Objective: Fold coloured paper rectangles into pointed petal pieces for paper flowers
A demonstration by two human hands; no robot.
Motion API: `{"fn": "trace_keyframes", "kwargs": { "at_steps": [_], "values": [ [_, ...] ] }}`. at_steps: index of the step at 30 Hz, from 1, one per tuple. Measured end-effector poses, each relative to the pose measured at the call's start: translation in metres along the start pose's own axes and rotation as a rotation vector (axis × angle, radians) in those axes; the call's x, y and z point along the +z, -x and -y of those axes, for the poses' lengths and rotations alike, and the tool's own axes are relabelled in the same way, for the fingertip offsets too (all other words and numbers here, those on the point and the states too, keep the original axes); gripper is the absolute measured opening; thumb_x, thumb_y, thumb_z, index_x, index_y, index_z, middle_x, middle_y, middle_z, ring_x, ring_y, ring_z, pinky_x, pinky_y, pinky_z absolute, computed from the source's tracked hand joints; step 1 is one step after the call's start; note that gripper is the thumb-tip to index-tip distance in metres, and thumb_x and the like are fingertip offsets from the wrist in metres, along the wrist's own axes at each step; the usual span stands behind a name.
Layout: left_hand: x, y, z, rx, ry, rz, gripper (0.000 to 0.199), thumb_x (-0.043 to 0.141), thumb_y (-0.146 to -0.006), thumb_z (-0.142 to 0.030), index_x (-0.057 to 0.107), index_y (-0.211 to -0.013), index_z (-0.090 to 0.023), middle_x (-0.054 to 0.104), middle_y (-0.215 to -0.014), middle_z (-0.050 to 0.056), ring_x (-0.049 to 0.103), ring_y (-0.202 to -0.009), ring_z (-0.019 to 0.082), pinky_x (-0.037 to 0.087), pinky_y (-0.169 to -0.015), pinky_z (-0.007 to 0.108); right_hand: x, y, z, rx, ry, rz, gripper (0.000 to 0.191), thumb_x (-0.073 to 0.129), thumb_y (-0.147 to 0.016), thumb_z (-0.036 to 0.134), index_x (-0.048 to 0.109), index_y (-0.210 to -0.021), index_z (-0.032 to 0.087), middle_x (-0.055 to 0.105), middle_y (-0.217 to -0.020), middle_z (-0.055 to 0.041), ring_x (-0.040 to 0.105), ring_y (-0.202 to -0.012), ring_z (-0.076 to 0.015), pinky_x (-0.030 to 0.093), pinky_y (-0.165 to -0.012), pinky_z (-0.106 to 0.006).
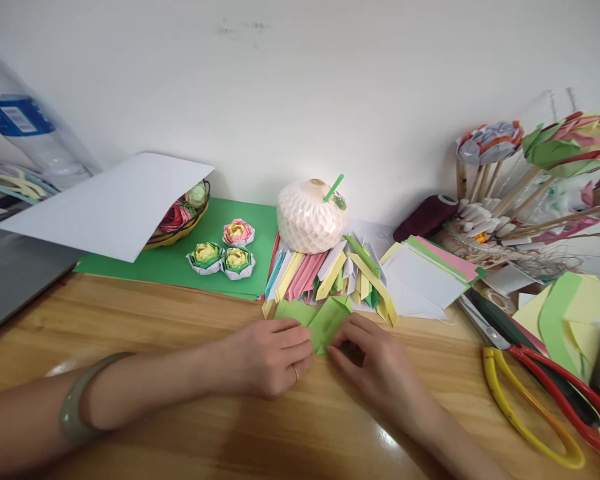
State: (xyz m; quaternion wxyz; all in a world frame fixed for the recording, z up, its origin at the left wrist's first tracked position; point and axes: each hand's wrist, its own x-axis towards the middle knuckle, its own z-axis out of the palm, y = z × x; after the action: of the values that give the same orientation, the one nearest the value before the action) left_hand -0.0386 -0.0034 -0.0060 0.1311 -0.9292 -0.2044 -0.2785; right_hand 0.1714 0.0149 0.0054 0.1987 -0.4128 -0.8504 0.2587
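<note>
A light green piece of folded paper [331, 320] lies on the wooden table in front of me. Its left part is partly covered by my left hand [275, 359], whose fingers are curled together and press on it. On the paper's right edge, my right hand [380, 363] closes thumb and fingers in a pinch. Just behind the paper lies a pile of folded paper strips [305, 275] in yellow, pink, white and green. Three small paper lotus flowers [237, 261] sit on a green sheet [145, 275] to the left.
A coconut [311, 217] with a green straw stands behind the strips. White sheets [415, 277] and large scissors [535, 393] lie to the right, near a spool of dark thread [425, 217] and paper flowers on sticks [490, 143]. A white sheet [115, 200] covers a basket [183, 230].
</note>
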Motion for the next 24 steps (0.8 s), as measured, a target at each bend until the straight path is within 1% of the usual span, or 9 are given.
{"fn": "trace_keyframes", "kwargs": {
  "at_steps": [2, 7, 11, 16, 21, 24],
  "values": [
    [-0.0012, -0.0001, 0.0002, -0.004, -0.016, 0.014, 0.017, 0.056, -0.087, -0.011, 0.061, -0.070, -0.013, 0.064, -0.072, 0.004, 0.059, -0.075, 0.015, 0.050, -0.069, 0.028, 0.0011, 0.0001, -0.0001, 0.000, 0.001, -0.008, 0.013, 0.052, -0.081, 0.013, 0.053, -0.071, 0.019, 0.054, -0.075, -0.0010, 0.051, -0.065, -0.0137, 0.038, -0.057, -0.025],
    [-0.0014, 0.0008, -0.0007, -0.018, -0.030, 0.077, 0.008, 0.054, -0.089, -0.013, 0.062, -0.086, -0.014, 0.063, -0.075, 0.003, 0.058, -0.079, 0.015, 0.049, -0.072, 0.027, 0.0022, -0.0004, -0.0011, -0.001, 0.000, -0.021, 0.014, 0.052, -0.081, 0.012, 0.053, -0.069, 0.019, 0.054, -0.074, -0.0012, 0.052, -0.067, -0.0142, 0.038, -0.058, -0.025],
    [0.0045, 0.0036, -0.0027, -0.072, -0.009, 0.102, 0.011, 0.053, -0.090, -0.015, 0.060, -0.081, -0.014, 0.060, -0.074, 0.003, 0.057, -0.080, 0.015, 0.048, -0.074, 0.027, 0.0014, -0.0017, -0.0003, 0.020, 0.007, -0.013, 0.015, 0.053, -0.081, 0.012, 0.052, -0.068, 0.020, 0.055, -0.074, -0.0014, 0.053, -0.068, -0.0151, 0.039, -0.059, -0.025],
    [0.0068, 0.0046, -0.0036, -0.086, 0.010, 0.120, 0.014, 0.051, -0.092, -0.016, 0.058, -0.079, -0.013, 0.058, -0.076, 0.003, 0.055, -0.080, 0.015, 0.046, -0.073, 0.027, 0.0002, -0.0014, 0.0002, 0.038, 0.009, 0.023, 0.014, 0.052, -0.081, 0.012, 0.051, -0.070, 0.020, 0.055, -0.077, -0.0018, 0.053, -0.070, -0.0157, 0.039, -0.060, -0.026],
    [0.0037, 0.0021, -0.0037, -0.084, -0.001, 0.138, 0.016, 0.051, -0.091, -0.015, 0.056, -0.076, -0.013, 0.054, -0.072, 0.002, 0.053, -0.075, 0.016, 0.043, -0.062, 0.028, 0.0010, -0.0012, -0.0003, 0.043, 0.025, 0.019, 0.014, 0.052, -0.082, 0.013, 0.050, -0.070, 0.020, 0.055, -0.077, -0.0024, 0.052, -0.069, -0.0162, 0.039, -0.060, -0.026],
    [0.0034, 0.0014, -0.0038, -0.057, -0.003, 0.149, 0.012, 0.053, -0.090, -0.014, 0.057, -0.079, -0.011, 0.052, -0.072, 0.002, 0.052, -0.073, 0.017, 0.040, -0.058, 0.029, 0.0008, -0.0017, 0.0003, 0.040, 0.027, 0.017, 0.014, 0.052, -0.081, 0.013, 0.050, -0.070, 0.020, 0.055, -0.076, -0.0017, 0.052, -0.068, -0.0157, 0.038, -0.059, -0.026]
  ]
}}
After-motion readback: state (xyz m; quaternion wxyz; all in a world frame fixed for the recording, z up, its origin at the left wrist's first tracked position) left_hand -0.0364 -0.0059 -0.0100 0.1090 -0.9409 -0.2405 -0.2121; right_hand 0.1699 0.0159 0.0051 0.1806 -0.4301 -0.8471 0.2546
